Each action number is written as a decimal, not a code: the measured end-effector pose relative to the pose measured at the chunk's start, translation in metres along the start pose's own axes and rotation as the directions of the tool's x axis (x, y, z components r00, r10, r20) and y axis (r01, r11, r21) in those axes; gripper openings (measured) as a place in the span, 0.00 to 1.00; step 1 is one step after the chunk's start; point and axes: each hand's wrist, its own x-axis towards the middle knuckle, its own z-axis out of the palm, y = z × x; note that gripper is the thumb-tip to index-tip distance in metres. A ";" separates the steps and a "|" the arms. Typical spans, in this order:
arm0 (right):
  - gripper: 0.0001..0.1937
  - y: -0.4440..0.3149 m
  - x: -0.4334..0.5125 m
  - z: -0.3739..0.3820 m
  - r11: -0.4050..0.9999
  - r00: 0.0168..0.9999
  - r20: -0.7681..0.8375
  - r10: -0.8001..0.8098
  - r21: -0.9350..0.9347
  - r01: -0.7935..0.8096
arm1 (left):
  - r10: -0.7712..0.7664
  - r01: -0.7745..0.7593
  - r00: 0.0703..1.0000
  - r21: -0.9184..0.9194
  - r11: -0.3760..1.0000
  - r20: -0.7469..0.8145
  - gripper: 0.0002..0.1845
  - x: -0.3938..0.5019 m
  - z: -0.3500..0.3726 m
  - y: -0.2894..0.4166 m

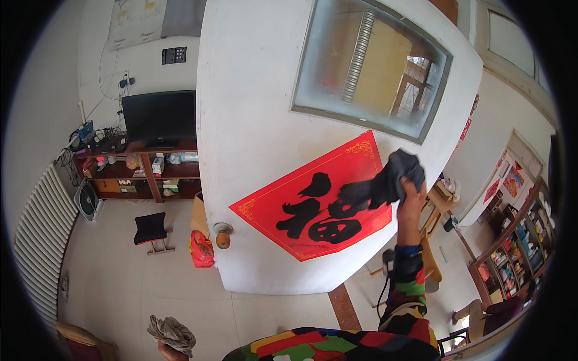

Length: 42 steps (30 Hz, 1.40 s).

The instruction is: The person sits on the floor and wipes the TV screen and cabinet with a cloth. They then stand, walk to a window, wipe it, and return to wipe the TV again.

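Note:
A dark cloth (pixel 396 173) is bunched in my right hand (pixel 412 192), which reaches up to the right corner of a red paper poster (pixel 271 203). This diamond-shaped poster carries a large black brush character and gold corner scrolls, and it lies flat on a white door (pixel 253 113). Part of its right side is hidden by the dark cloth. Low at the left, my left hand (pixel 170 352) is shut on a crumpled grey-beige cloth (pixel 174 335), apart from the door. A round doorknob (pixel 223 237) with a wooden grip juts out left of the poster.
Above the poster is the door's glass pane (pixel 361 58). A black-topped folding stool (pixel 151 228) and a red plastic bag (pixel 202 250) stand on the floor at left. Behind are a television (pixel 159 116), a radiator (pixel 45 239) and shelves. A wooden chair (pixel 431 257) is near my right arm; another person (pixel 490 320) sits at lower right.

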 end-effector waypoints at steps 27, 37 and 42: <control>0.17 0.021 0.041 0.281 0.056 0.696 0.646 -0.314 -0.719 0.692 | -0.147 0.126 0.988 0.303 0.945 0.047 0.29 -0.006 -0.021 -0.012; 0.21 0.006 0.119 0.093 -0.072 0.834 0.541 -0.109 -0.841 0.536 | -0.189 0.167 0.982 0.370 0.914 0.024 0.31 -0.005 0.010 -0.011; 0.22 -0.009 0.168 -0.029 -0.228 0.973 0.230 -0.034 -0.949 0.217 | -0.180 0.158 0.983 0.373 0.914 0.025 0.32 -0.006 0.007 -0.007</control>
